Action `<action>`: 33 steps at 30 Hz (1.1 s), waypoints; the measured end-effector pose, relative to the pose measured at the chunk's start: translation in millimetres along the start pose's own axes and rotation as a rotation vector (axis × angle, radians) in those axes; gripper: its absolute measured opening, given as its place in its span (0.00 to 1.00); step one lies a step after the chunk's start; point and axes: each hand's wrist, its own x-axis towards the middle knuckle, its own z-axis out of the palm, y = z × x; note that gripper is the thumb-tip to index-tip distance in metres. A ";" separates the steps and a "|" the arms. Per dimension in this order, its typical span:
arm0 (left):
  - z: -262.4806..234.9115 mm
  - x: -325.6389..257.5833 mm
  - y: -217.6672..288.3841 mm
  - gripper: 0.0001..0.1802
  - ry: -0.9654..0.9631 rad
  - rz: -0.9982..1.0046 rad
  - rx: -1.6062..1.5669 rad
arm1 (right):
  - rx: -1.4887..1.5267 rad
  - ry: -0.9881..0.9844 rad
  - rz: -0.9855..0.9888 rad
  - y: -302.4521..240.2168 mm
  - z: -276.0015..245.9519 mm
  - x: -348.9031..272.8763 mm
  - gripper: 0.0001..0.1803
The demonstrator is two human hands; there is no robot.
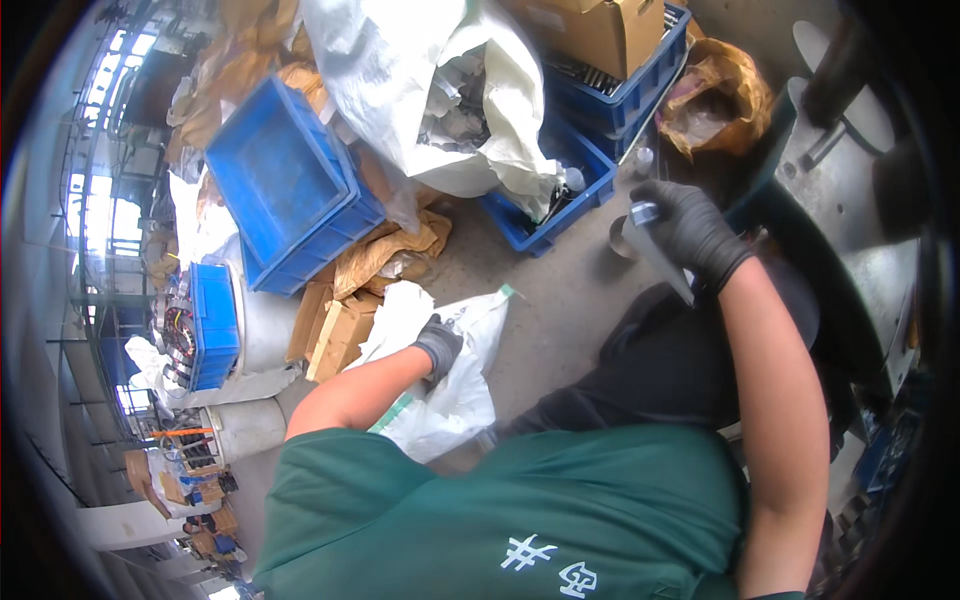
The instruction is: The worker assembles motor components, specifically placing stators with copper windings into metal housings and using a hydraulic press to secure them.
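My left hand (pixel 438 343), in a grey glove, is closed on the edge of a white plastic sack (pixel 455 385) that lies on the concrete floor by my left side. Up at the right, my right hand (pixel 690 232) wears a black glove and grips a flat grey metal piece (pixel 655 255) with a pointed lower end. That piece hangs above my dark trouser leg. The inside of the sack is hidden from me.
A tilted blue crate (pixel 290 185) and brown cardboard (pixel 345 300) lie at the left. A big white sack (pixel 450 100) leans on stacked blue crates (pixel 625 95) holding a cardboard box. A grey metal machine (pixel 850 220) stands at the right, a brown bag (pixel 720 95) behind it.
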 end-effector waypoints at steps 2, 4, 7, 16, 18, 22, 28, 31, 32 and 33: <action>17.3 -19.2 -3.5 0.22 0.092 -0.066 -0.011 | 0.009 0.013 -0.010 -1.6 -0.2 -0.2 0.15; 18.1 -37.2 -9.6 0.18 0.154 -0.329 -0.327 | 0.016 0.026 -0.011 -1.7 -1.8 -3.6 0.15; 65.4 -62.8 -12.0 0.16 0.244 -0.504 -0.382 | -0.017 0.019 -0.050 -8.7 -1.6 -3.9 0.14; -19.2 -120.4 -107.7 0.22 0.039 0.023 -0.826 | 0.018 -0.005 -0.074 0.0 3.3 -3.1 0.14; -74.4 -127.2 -104.9 0.21 0.077 0.113 -0.817 | 0.062 0.021 -0.068 -1.7 3.8 -3.1 0.15; -117.8 -51.8 -87.5 0.29 0.362 0.332 -0.902 | 0.026 0.048 -0.057 0.7 1.1 -4.8 0.15; -36.0 142.7 -48.1 0.34 0.518 0.025 -1.245 | 0.098 0.039 0.041 8.1 2.5 -11.1 0.17; -44.7 168.1 -24.8 0.42 0.330 0.187 -1.334 | 0.084 0.018 0.105 21.7 -7.0 -17.8 0.18; -48.4 172.8 -12.4 0.42 0.319 0.201 -1.335 | 0.084 -0.014 0.144 23.7 -9.8 -19.0 0.19; -46.0 173.6 -3.6 0.44 0.434 0.075 -1.303 | 0.084 -0.020 0.144 20.4 -10.8 -17.0 0.19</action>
